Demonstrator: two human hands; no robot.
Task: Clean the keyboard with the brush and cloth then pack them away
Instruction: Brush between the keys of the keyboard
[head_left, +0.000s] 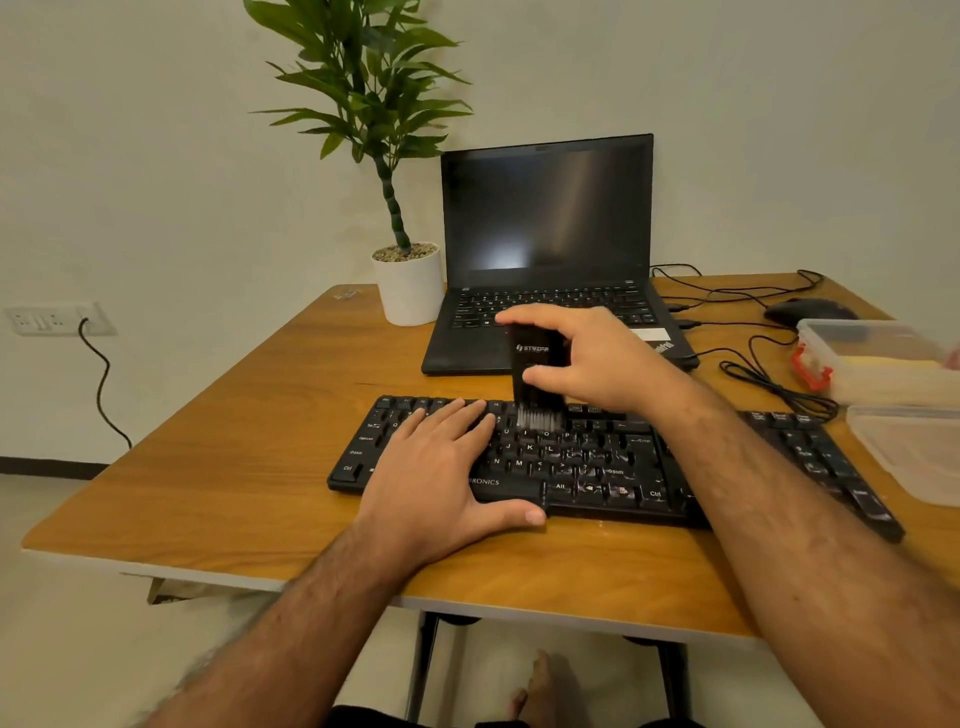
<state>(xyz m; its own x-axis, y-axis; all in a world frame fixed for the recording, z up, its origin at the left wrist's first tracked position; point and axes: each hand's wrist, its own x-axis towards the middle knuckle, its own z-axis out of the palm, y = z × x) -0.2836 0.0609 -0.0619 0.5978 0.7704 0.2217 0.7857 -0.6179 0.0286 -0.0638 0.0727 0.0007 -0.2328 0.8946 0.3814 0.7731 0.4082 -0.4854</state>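
Keyboard (597, 467) under left hand (441, 467), brush (535, 379) in right hand (587, 358)

At the right edge of the frame, the plastic box (878, 358) and the lid (914, 447) below it are cut off. The brush (535, 384) bristles are blurred. The left hand (441, 478) covers the keyboard (587, 467) keys left of centre.

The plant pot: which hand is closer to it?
Left. The left hand lies flat on the keyboard, on the plant pot's side; the right hand, gripping the brush, is farther right.
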